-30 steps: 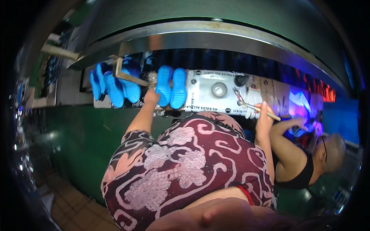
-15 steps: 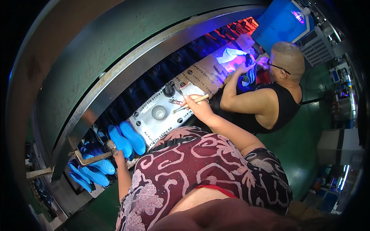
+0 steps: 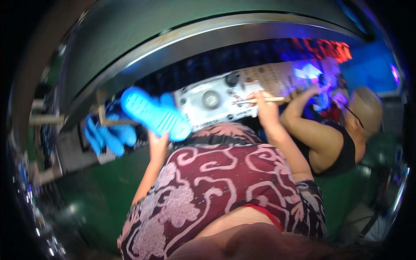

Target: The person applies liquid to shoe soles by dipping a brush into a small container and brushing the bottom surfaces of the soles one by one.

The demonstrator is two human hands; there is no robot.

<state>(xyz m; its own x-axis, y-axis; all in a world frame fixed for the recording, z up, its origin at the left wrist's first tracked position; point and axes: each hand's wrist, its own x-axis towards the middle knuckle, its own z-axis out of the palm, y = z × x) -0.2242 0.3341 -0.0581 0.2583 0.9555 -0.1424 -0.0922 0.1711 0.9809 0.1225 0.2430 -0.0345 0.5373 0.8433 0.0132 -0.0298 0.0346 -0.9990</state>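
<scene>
A bright blue shoe sole point(image 3: 149, 110) is gripped at its lower edge by my left hand point(image 3: 158, 141). The sole is tilted, its grooved face showing. My right hand point(image 3: 265, 106) holds a thin brush with a pale wooden handle point(image 3: 275, 99), its tip pointing left above the white covered work surface point(image 3: 195, 113). Left of the brush tip stands a round grey bowl point(image 3: 211, 99); what it contains is too blurred to tell. Behind the held sole, another blue sole point(image 3: 167, 100) is partly hidden.
More blue soles point(image 3: 104, 136) lie at the left, beside a bent metal bracket point(image 3: 102, 116). A dark container point(image 3: 231, 79) stands behind the bowl. On the right, a co-worker point(image 3: 333, 143) works under purple light. A long metal machine edge point(image 3: 186, 37) spans the back.
My left hand has lifted a blue sole from the left and brought it up toward the bowl. The brush stays in my right hand, now more level. The whole view has turned.
</scene>
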